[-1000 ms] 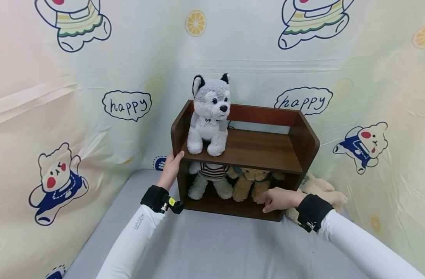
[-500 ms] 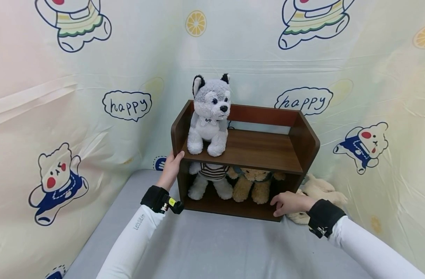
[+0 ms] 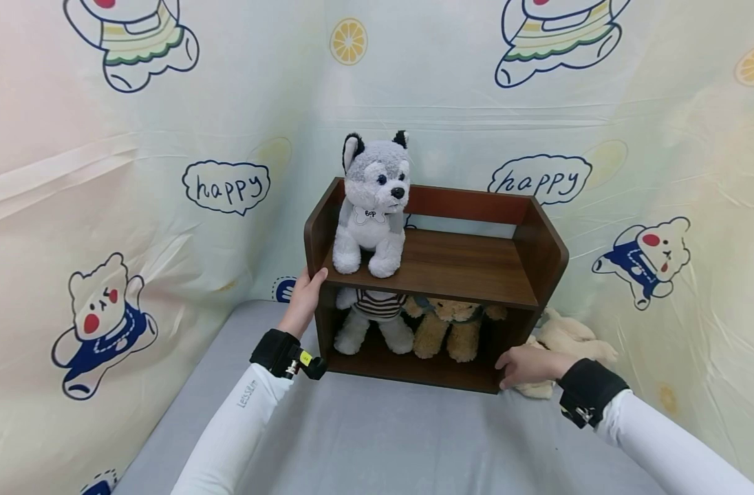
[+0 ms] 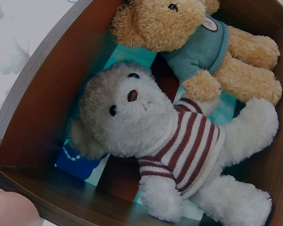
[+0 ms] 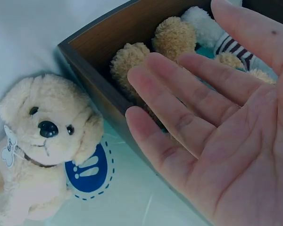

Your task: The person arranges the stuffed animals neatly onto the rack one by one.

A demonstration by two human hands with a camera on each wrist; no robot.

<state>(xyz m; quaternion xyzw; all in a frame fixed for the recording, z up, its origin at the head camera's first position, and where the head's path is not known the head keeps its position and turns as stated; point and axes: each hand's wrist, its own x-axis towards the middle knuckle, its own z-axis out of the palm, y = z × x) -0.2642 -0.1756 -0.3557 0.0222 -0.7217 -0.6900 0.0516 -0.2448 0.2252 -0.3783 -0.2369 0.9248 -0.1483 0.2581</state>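
A dark brown wooden shelf has two levels. My left hand grips its left side panel, thumb at the front edge. On the top board sits a grey and white plush husky. The lower level holds a white teddy bear in a striped shirt and a tan teddy bear in a green top, side by side. My right hand is beside the lower right front corner; in the right wrist view its palm faces the camera with extended fingers, nothing held.
A cream plush dog with a tag lies just outside the shelf's right side. The shelf stands on a grey-covered surface, with a printed cloth behind it and along both sides.
My right hand has drawn rightward, away from the tan teddy bear's feet to the shelf's right front corner. The left hand and the toys have stayed put.
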